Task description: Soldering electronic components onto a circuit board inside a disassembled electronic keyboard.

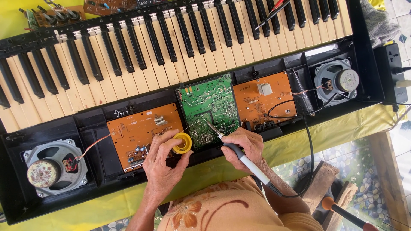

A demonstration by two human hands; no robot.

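Head view shows your left hand (160,160) closed around a yellow spool of solder (183,143), feeding a thin strand up toward the green circuit board (209,109) in the middle of the opened keyboard (171,47). Your right hand (244,147) is wrapped around the soldering iron (239,156), gripping its grey handle like a pen, with the tip resting on the lower part of that green board. The two hands sit close together, just apart, over the keyboard's black case. Keep the tip and the solder strand meeting at the same joint, and steady both wrists against the case edge so neither drifts. Mind the iron's black cord (306,141), which loops over the orange board (261,100) on your right; keep it slack so it does not tug the tip.
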